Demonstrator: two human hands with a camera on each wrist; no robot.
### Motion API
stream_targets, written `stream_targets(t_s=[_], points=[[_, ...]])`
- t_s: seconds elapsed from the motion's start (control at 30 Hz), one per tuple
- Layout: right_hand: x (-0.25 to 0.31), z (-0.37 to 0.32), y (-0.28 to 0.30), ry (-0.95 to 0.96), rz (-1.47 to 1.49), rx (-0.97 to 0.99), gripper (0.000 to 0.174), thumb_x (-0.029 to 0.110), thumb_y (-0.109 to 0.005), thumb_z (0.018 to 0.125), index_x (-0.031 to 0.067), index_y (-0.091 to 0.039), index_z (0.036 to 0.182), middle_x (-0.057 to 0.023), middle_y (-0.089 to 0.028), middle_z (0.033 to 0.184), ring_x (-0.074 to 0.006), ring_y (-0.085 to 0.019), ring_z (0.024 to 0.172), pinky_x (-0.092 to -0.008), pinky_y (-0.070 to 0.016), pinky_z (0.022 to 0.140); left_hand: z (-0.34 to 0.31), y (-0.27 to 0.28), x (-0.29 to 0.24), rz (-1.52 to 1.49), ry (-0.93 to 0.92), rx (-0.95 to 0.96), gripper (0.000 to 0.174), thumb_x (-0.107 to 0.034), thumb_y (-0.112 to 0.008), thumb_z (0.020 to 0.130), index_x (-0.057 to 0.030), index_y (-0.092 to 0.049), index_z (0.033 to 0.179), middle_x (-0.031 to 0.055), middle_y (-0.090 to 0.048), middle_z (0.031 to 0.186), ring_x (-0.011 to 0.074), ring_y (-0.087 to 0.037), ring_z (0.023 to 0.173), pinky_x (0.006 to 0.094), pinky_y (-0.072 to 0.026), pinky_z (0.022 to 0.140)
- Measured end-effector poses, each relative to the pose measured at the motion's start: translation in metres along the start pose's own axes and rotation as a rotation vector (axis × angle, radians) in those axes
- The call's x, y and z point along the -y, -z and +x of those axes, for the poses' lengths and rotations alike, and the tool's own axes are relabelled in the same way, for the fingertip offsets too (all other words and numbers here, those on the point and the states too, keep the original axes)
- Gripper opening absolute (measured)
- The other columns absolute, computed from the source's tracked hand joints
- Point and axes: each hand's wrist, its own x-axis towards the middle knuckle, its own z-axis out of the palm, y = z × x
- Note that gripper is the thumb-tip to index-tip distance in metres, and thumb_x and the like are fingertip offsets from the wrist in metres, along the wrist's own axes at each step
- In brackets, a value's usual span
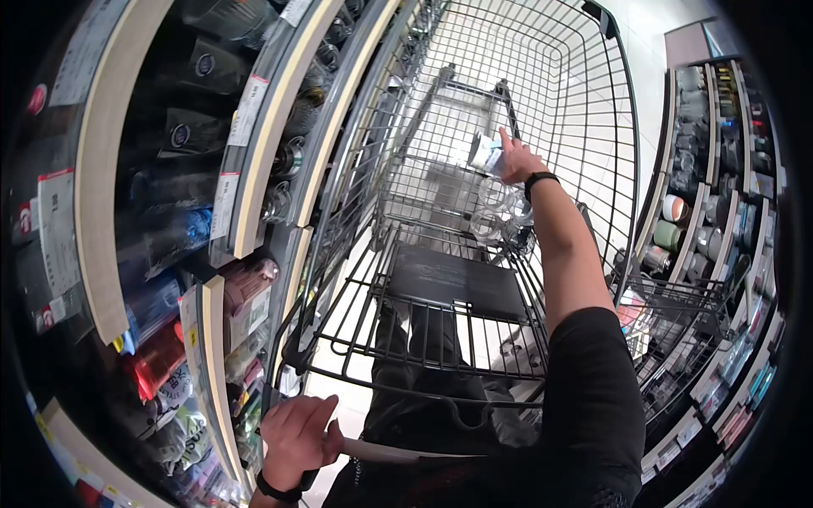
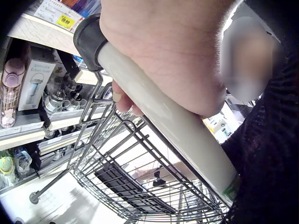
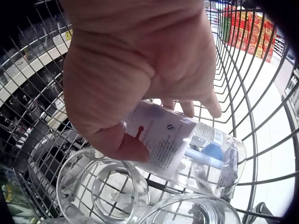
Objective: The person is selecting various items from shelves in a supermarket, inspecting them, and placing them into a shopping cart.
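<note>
A clear plastic package with a white printed panel [image 3: 163, 133] is pinched between thumb and fingers of the right hand [image 1: 518, 161] inside a dark wire cart [image 1: 457, 284], at one o'clock in the head view. At seven o'clock, a pale cylindrical handle [image 2: 170, 123] is gripped by the left hand [image 1: 298, 432], well apart from the right. Round, clear, glass-like vessels [image 3: 112, 191] are seen toward six o'clock of the package; whether they are touched by it cannot be told. Should the pinch slip on smooth plastic, they could be struck and chipped. Blue contents [image 3: 213, 151] are revealed only at the right wrist; fingers [image 2: 122, 101] curled beneath the handle, only at the left.
</note>
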Motion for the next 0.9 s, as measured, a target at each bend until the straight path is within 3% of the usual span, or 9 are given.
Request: stream_targets(t_s=[0.1, 0.17, 0.23, 0.37, 0.4, 0.43, 0.63, 0.83, 0.9], points=[[-0.007, -0.003, -0.004, 0.014, 0.01, -0.042, 0.12, 0.026, -0.081, 0.074, 0.0224, 0.001, 0.16, -0.0156, -0.031, 0.157, -0.0381, -0.037, 0.142, -0.0675, -0.0332, 0.112, -0.002, -0.002, 0.001, 0.019, -0.023, -0.025, 0.034, -0.014, -0.07, 0.068, -0.0085, -0.073, 0.101, 0.0027, -0.061, 0.082, 0.022, -0.063, 0.071, 0.0339, -0.0502, 0.064], [-0.013, -0.007, -0.004, 0.001, 0.027, -0.057, 0.111, 0.019, -0.07, 0.077, 0.0206, 0.002, 0.161, -0.0156, -0.031, 0.157, -0.0385, -0.038, 0.141, -0.0654, -0.0351, 0.111, -0.001, 0.001, 0.0, 0.01, 0.0, 0.006, 0.032, -0.013, -0.07, 0.068, -0.009, -0.072, 0.1, 0.0025, -0.06, 0.083, 0.0216, -0.062, 0.071, 0.0344, -0.0498, 0.062], [-0.012, -0.018, 0.01, -0.028, 0.023, -0.038, 0.109, 0.02, -0.069, 0.077, 0.02, 0.002, 0.16, -0.0151, -0.03, 0.158, -0.0382, -0.037, 0.142, -0.064, -0.0367, 0.11, 0.0, 0.001, 0.0, 0.0, -0.032, -0.003, 0.029, -0.012, -0.07, 0.07, -0.0093, -0.072, 0.098, 0.0031, -0.061, 0.083, 0.0219, -0.062, 0.071, 0.0349, -0.0494, 0.06], [-0.031, -0.033, 0.033, 0.119, 0.097, -0.123, 0.108, 0.023, -0.071, 0.074, 0.0064, -0.005, 0.159, -0.0275, -0.049, 0.142, -0.0444, -0.048, 0.131, -0.0479, -0.0421, 0.111, 0.002, -0.003, 0.002, -0.011, -0.087, -0.118, 0.027, -0.011, -0.07, 0.072, -0.0086, -0.071, 0.099, 0.0034, -0.061, 0.079, 0.0207, -0.062, 0.067, 0.0341, -0.0492, 0.057], [-0.034, -0.044, 0.047, 0.135, 0.171, -0.102, 0.105, 0.022, -0.071, 0.072, -0.0019, -0.012, 0.156, -0.0323, -0.055, 0.133, -0.0453, -0.053, 0.126, -0.0404, -0.0433, 0.11, 0.004, -0.003, 0.002, -0.015, -0.095, -0.141, 0.027, -0.011, -0.07, 0.072, -0.0082, -0.071, 0.099, 0.0032, -0.061, 0.077, 0.0202, -0.062, 0.067, 0.0338, -0.0502, 0.058], [-0.035, -0.053, 0.056, 0.12, 0.189, -0.115, 0.099, 0.021, -0.069, 0.072, -0.0054, -0.02, 0.154, -0.0327, -0.054, 0.136, -0.042, -0.054, 0.128, -0.0389, -0.0443, 0.109, 0.006, 0.0, 0.0, -0.015, -0.093, -0.138, 0.026, -0.011, -0.07, 0.073, -0.0076, -0.071, 0.098, 0.0039, -0.062, 0.077, 0.021, -0.064, 0.067, 0.034, -0.0517, 0.06], [-0.034, -0.132, 0.108, 0.208, 0.083, -0.092, 0.073, 0.025, -0.07, 0.076, -0.0065, -0.05, 0.139, -0.0277, -0.065, 0.123, -0.0381, -0.064, 0.115, -0.0401, -0.0502, 0.099, -0.002, -0.006, 0.004, -0.032, -0.147, -0.254, 0.018, -0.012, -0.07, 0.073, -0.0071, -0.069, 0.091, 0.0039, -0.06, 0.071, 0.0224, -0.063, 0.066, 0.0338, -0.0526, 0.061], [0.007, -0.278, 0.126, 0.394, 0.163, -0.197, 0.059, 0.021, -0.065, 0.083, -0.0038, -0.055, 0.136, -0.0232, -0.072, 0.109, -0.0356, -0.07, 0.101, -0.0391, -0.0546, 0.09, -0.015, -0.011, 0.007, 0.022, -0.197, -0.378, 0.016, -0.023, -0.074, 0.075, -0.0097, -0.068, 0.08, 0.0029, -0.057, 0.068, 0.0223, -0.062, 0.065, 0.0334, -0.0521, 0.059], [0.041, -0.342, 0.122, 0.387, 0.215, -0.246, 0.045, 0.017, -0.063, 0.085, -0.0012, -0.063, 0.126, -0.0234, -0.072, 0.101, -0.0339, -0.072, 0.09, -0.0392, -0.0564, 0.082, -0.021, -0.02, 0.012, 0.016, -0.223, -0.382, 0.02, -0.028, -0.072, 0.079, -0.01, -0.064, 0.074, 0.0028, -0.057, 0.068, 0.0222, -0.062, 0.068, 0.0345, -0.0512, 0.061]])
